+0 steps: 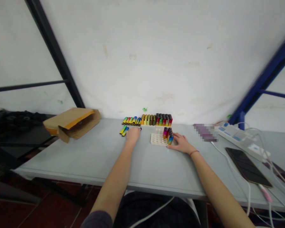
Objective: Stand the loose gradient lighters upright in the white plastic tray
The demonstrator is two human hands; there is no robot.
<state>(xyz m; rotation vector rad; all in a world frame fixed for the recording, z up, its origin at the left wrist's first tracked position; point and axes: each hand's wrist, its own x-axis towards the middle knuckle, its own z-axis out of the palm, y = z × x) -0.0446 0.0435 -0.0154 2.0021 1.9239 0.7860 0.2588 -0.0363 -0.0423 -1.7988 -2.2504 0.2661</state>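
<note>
Loading tray and coloured cylinders on table, both hands at work level.
The white tray (156, 139) lies on the table (85, 155), between the left hand (133, 135) and the right hand (182, 144); upright cylinders (170, 139) occupy its right end. The hands are well apart. The right hand spreads its thumb and fingers about the tray's right end; whether it clamps the tray cannot be determined. The left hand has curled fingers, with a dark tip (140, 129) showing at their far right; its grip cannot be determined. Two flat cylinders (123, 129) lie just left of it. Beyond stand, left to right, a flat row (131, 120), a yellow group (148, 119) and a red group (164, 120). Cylinder markings are too small to read.
</note>
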